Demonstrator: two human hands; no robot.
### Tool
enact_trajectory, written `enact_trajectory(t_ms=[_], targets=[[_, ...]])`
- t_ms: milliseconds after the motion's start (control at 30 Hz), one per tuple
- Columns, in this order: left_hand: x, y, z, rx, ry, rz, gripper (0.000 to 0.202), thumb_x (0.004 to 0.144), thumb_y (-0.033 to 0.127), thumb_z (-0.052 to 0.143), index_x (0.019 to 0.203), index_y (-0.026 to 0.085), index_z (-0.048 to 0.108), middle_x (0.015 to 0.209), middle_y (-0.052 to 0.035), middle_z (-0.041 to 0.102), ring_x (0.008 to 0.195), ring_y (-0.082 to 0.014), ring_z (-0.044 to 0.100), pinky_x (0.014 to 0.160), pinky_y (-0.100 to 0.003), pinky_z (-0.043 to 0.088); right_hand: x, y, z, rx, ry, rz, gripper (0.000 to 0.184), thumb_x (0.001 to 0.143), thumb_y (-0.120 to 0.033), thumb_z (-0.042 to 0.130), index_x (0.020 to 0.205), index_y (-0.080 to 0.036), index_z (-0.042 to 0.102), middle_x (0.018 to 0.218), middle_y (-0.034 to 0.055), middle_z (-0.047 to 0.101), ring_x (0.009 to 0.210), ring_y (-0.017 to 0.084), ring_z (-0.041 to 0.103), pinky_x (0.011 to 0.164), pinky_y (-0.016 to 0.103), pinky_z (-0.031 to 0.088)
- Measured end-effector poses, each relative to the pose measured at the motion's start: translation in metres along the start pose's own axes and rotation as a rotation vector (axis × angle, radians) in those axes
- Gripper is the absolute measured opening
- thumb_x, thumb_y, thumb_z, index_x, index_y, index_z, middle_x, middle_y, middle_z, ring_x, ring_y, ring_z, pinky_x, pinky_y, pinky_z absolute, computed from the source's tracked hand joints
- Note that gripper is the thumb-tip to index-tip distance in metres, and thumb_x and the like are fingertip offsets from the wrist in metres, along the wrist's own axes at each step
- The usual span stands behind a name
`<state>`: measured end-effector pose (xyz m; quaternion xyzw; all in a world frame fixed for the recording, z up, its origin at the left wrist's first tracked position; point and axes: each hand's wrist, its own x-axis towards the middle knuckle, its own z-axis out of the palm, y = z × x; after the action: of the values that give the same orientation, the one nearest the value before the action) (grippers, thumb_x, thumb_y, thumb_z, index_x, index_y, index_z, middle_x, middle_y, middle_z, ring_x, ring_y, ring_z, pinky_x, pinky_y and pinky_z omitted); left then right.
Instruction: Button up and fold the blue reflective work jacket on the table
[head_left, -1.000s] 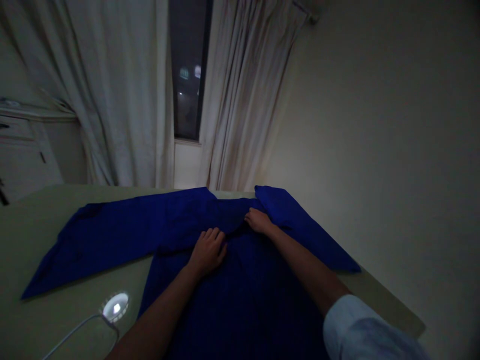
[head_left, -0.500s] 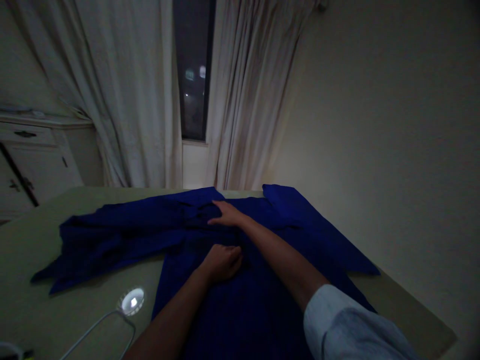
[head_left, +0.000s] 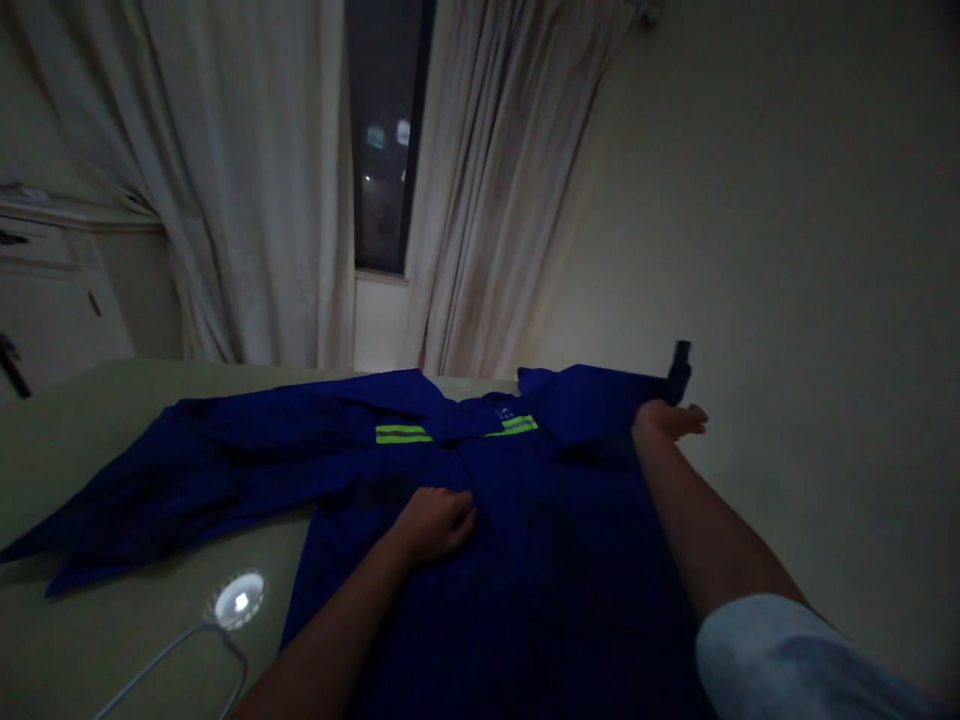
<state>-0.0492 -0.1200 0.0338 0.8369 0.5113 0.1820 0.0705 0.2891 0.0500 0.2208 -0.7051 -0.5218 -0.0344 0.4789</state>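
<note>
A dark blue work jacket [head_left: 525, 560] lies spread on the table, with yellow-green reflective strips [head_left: 403, 434] across its chest. My left hand [head_left: 435, 522] rests on the front of the jacket with its fingers curled closed; what they hold, if anything, is hidden. At the far right, my right hand [head_left: 671, 418] is beside the jacket's right sleeve [head_left: 600, 405], fingers stretched out. The end of that sleeve [head_left: 679, 370] stands up in the air just above the hand. On the left, the other sleeve [head_left: 165, 480] reaches out across the table.
A round shiny light [head_left: 240, 600] and a white cable [head_left: 161, 655] lie on the pale green table [head_left: 97, 420] at the left. A wall [head_left: 810, 330] runs along the right. Behind are curtains [head_left: 255, 180], a window [head_left: 390, 140] and a white cabinet [head_left: 60, 300].
My right hand has swung from the middle of the jacket out to the right. The reflective strips now show, and the right sleeve has moved and lifted at its end. My left hand stays put.
</note>
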Motion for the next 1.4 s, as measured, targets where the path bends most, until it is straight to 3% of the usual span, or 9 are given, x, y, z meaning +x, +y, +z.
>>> enact_trajectory(t_ms=[167, 367, 500, 633, 733, 900, 1033, 1233, 1400], targets=[[0.001, 0.001, 0.0, -0.018, -0.016, -0.003, 0.025, 0.099, 0.038, 0.048, 0.083, 0.024, 0.061, 0.078, -0.0063, 0.073, 0.07, -0.0238, 0.069, 0.064, -0.033, 0.042, -0.053, 0.009, 0.055, 0.07, -0.348, -0.184, 0.037, 0.101, -0.039, 0.052, 0.125, -0.014, 0.066, 0.122, 0.0215, 0.067, 0.115, 0.032, 0.066, 0.107, 0.049, 0.047], [-0.003, 0.002, -0.006, -0.022, -0.016, -0.002, 0.031, 0.102, 0.04, 0.047, 0.08, 0.024, 0.061, 0.078, -0.0055, 0.074, 0.07, -0.0218, 0.069, 0.063, -0.033, 0.039, -0.174, -0.047, 0.169, 0.101, -0.842, -0.531, 0.053, 0.076, -0.044, 0.09, 0.122, -0.023, 0.072, 0.12, 0.0084, 0.07, 0.106, 0.025, 0.069, 0.098, 0.036, 0.052], [-0.003, 0.002, -0.007, -0.012, -0.014, -0.011, 0.035, 0.103, 0.042, 0.047, 0.077, 0.023, 0.061, 0.076, -0.0056, 0.073, 0.068, -0.0209, 0.068, 0.06, -0.033, 0.034, -0.177, -0.097, 0.2, 0.036, -0.915, -0.589, 0.024, 0.093, -0.031, 0.073, 0.116, -0.023, 0.072, 0.118, 0.0127, 0.073, 0.115, 0.031, 0.067, 0.104, 0.045, 0.048], [-0.002, 0.0, -0.005, -0.008, -0.005, -0.007, 0.035, 0.103, 0.043, 0.048, 0.077, 0.024, 0.061, 0.074, -0.0029, 0.072, 0.065, -0.0196, 0.067, 0.057, -0.033, 0.03, -0.114, -0.145, 0.209, 0.263, -0.754, -0.542, 0.046, 0.108, -0.027, 0.044, 0.153, -0.023, 0.047, 0.149, 0.0144, 0.059, 0.136, 0.023, 0.057, 0.113, 0.04, 0.044], [-0.001, -0.001, -0.003, -0.009, 0.014, -0.013, 0.033, 0.103, 0.042, 0.049, 0.078, 0.024, 0.061, 0.073, -0.0011, 0.071, 0.064, -0.0187, 0.066, 0.057, -0.033, 0.032, -0.093, -0.143, 0.203, 0.418, -0.733, -0.542, 0.05, 0.106, -0.034, 0.049, 0.155, -0.023, 0.044, 0.147, 0.0125, 0.06, 0.125, 0.021, 0.064, 0.108, 0.037, 0.048], [0.002, 0.0, -0.002, 0.024, 0.125, -0.087, 0.021, 0.103, 0.032, 0.048, 0.091, 0.023, 0.063, 0.093, -0.0044, 0.073, 0.084, -0.022, 0.068, 0.073, -0.035, 0.045, -0.152, -0.065, 0.176, 0.113, -0.94, -0.669, 0.051, 0.08, -0.04, 0.085, 0.123, -0.018, 0.068, 0.113, 0.0115, 0.072, 0.106, 0.027, 0.068, 0.098, 0.039, 0.051], [0.003, -0.001, -0.003, 0.086, 0.23, -0.183, 0.021, 0.102, 0.029, 0.047, 0.106, 0.02, 0.066, 0.115, -0.0119, 0.07, 0.108, -0.0302, 0.064, 0.093, -0.045, 0.047, -0.171, -0.019, 0.163, -0.09, -0.919, -0.664, 0.052, 0.087, -0.017, 0.069, 0.138, -0.019, 0.058, 0.112, 0.0079, 0.072, 0.105, 0.023, 0.067, 0.094, 0.033, 0.048], [0.002, -0.007, 0.008, 0.117, 0.293, -0.253, 0.041, 0.103, 0.033, 0.051, 0.141, 0.021, 0.059, 0.157, -0.0128, 0.054, 0.145, -0.0309, 0.048, 0.122, -0.052, 0.032, -0.148, -0.018, 0.162, -0.181, -0.851, -0.553, 0.063, 0.084, -0.01, 0.065, 0.145, -0.015, 0.051, 0.12, 0.0119, 0.069, 0.111, 0.026, 0.066, 0.095, 0.034, 0.048], [0.003, -0.007, 0.014, 0.167, 0.17, -0.328, 0.054, 0.104, 0.043, 0.049, 0.151, 0.018, 0.054, 0.161, -0.0164, 0.05, 0.15, -0.0328, 0.045, 0.125, -0.056, 0.03, -0.163, -0.046, 0.182, -0.153, -0.799, -0.594, 0.047, 0.094, -0.032, 0.07, 0.137, -0.018, 0.058, 0.132, 0.0137, 0.064, 0.124, 0.026, 0.061, 0.105, 0.034, 0.044]])
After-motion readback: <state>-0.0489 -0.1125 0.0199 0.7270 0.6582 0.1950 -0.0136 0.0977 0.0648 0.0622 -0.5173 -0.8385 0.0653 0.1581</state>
